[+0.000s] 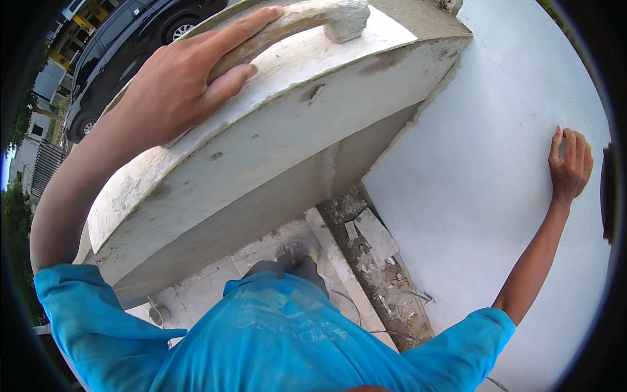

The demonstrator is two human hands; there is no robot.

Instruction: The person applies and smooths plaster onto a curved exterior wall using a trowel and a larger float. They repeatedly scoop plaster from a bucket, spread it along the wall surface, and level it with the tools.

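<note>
My left hand (pixel 189 85) is closed on a curved, plaster-crusted handle (pixel 304 19) atop a long white board (pixel 121 199), which lies along the top of a concrete ledge (pixel 248 157). My index finger and thumb stretch along the handle; my other fingers are mostly hidden. At the right, my right hand (pixel 570 163) rests against a white wall (pixel 470 196), fingers curled around something small and greyish that I cannot make out.
Below are a tiled floor (pixel 215 268), my foot, a bucket (pixel 159 315) and a rubble-strewn strip with broken pieces (pixel 375 238) and loose hoses or cables along the wall's foot. A dark car (pixel 114 59), a fence and greenery stand beyond the ledge at left.
</note>
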